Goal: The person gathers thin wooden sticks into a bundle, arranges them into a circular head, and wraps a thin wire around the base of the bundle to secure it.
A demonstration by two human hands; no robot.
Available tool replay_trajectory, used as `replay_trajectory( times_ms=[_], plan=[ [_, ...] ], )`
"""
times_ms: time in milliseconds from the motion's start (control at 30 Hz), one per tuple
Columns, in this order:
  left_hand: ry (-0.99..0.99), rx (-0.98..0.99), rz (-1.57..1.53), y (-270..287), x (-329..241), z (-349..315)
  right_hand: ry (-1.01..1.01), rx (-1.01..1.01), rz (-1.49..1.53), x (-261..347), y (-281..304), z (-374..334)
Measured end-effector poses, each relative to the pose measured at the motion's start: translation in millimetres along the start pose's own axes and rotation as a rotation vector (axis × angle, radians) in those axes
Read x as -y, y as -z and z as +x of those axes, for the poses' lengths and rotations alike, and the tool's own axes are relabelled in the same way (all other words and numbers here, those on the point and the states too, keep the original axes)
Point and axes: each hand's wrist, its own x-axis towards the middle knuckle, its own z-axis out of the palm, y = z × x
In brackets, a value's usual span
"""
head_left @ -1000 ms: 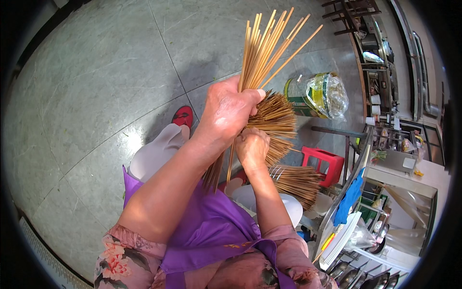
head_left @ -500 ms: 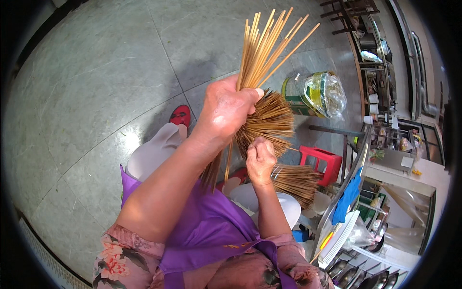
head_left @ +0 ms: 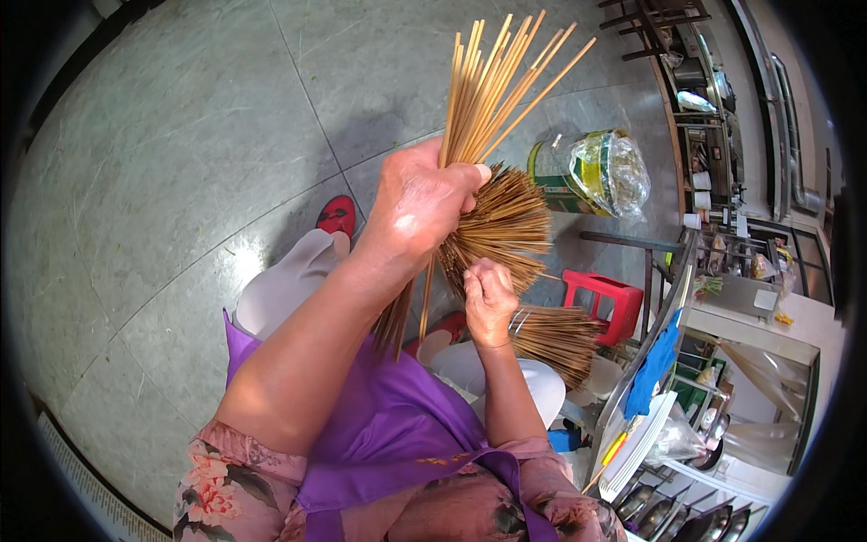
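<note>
My left hand [head_left: 417, 194] is closed round a sheaf of thin wooden sticks [head_left: 492, 90]. Their pale ends fan out above the fist, and brown stick ends come out below it. Just right of this hand is a dense bunch of thin brown sticks [head_left: 508, 226], its ends splayed to the right. My right hand [head_left: 490, 303] is closed at the lower edge of that bunch. What its fingers hold, if anything, is hidden. Beside the right wrist lies another bundle of brown sticks [head_left: 558, 343] with a pale tie round it.
A green and yellow bucket [head_left: 587, 172] with clear plastic over it stands on the grey tiled floor [head_left: 181, 181]. A red plastic stool [head_left: 605, 307] is to the right. Metal table legs, a blue cloth [head_left: 652, 366] and cluttered kitchen shelves fill the right side.
The sheaf in my left hand has shifted very slightly to the left. My right hand stays nearly in place, still closed by the brown bunch.
</note>
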Motion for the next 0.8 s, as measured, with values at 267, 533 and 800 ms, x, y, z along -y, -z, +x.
replay_trajectory(
  times_ms=[267,533,800],
  plan=[
    [-0.006,-0.014,-0.025,1,1,0,-0.059,0.016,-0.011,10,1,4],
    [-0.013,-0.022,-0.007,2,-1,0,0.004,0.176,-0.313,19,-21,29],
    [0.007,-0.02,-0.028,1,-2,-1,-0.011,0.191,-0.447,13,-36,29]
  ],
)
